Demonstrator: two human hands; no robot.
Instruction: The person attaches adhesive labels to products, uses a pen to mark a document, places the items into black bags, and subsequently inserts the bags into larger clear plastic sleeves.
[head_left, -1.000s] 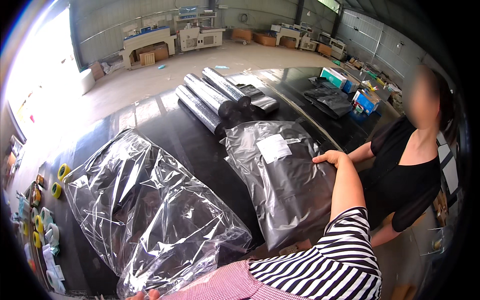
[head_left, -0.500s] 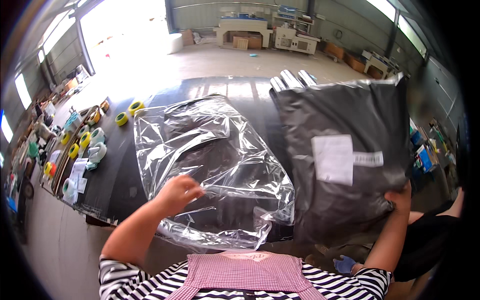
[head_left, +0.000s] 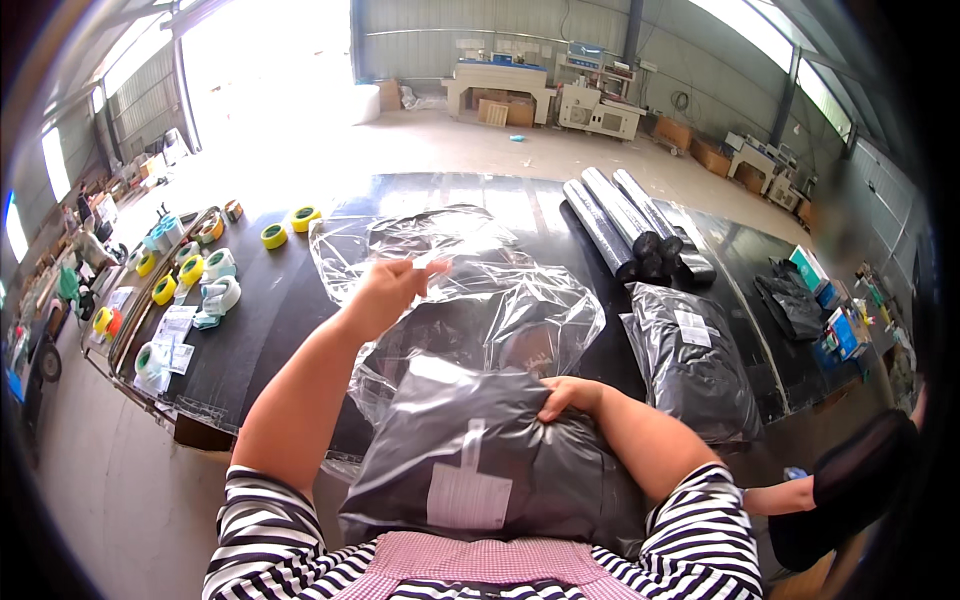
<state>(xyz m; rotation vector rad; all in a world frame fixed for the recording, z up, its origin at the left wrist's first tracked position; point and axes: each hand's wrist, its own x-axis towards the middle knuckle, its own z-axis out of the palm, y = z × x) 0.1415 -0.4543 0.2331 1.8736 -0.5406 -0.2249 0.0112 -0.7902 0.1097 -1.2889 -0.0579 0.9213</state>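
Note:
A filled black poly mailer (head_left: 560, 480) with a white paper label tilts up against my apron, over the table's near edge. My right hand (head_left: 575, 397) is closed on its far edge, thumb on the near face. Beyond the mailer, a large clear plastic bag (head_left: 480, 315) lies crumpled on the dark table (head_left: 275, 335). Over its left part, my left hand (head_left: 385, 300) is raised with fingers pinched on the bag's film. The mailer covers the near part of the clear bag.
Another labelled black mailer (head_left: 700, 375) lies to the right, before several black film rolls (head_left: 620, 225). Tape rolls (head_left: 220, 265) and papers (head_left: 170, 335) line the left side. A black bag (head_left: 790, 300) lies at far right. Another person's forearm (head_left: 780, 497) shows at lower right.
The labelled mailer has come from the right side to my chest, turned in my right hand. My left hand has risen and moved away from me, and the clear bag's film has shifted.

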